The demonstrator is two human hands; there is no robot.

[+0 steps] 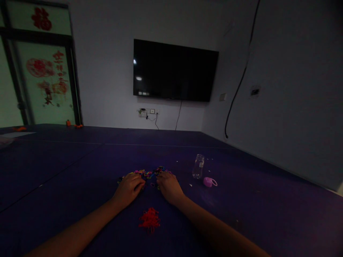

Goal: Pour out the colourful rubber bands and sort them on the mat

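Note:
A loose heap of small multicoloured bands (pixel 146 174), which look like rubber bands, lies on the dark blue-purple tabletop. My left hand (pixel 130 187) rests on the heap's left side, its fingers curled and thumb drawn in. On the right side of the heap, my right hand (pixel 168 185) reaches down with bent fingers close together. What either hand has between its fingertips is hidden. Nearer to me, between my forearms, lies a separate pile of red bands (pixel 150 219), touched by neither hand.
Right of my right hand, a clear bottle (pixel 198 167) stands upright without a lid. Beside it sits a pink cap with a loop (pixel 208 182). Small white scraps (pixel 190 185) dot the table. A pale sheet (pixel 17 135) and orange objects (pixel 78 126) lie at the far left.

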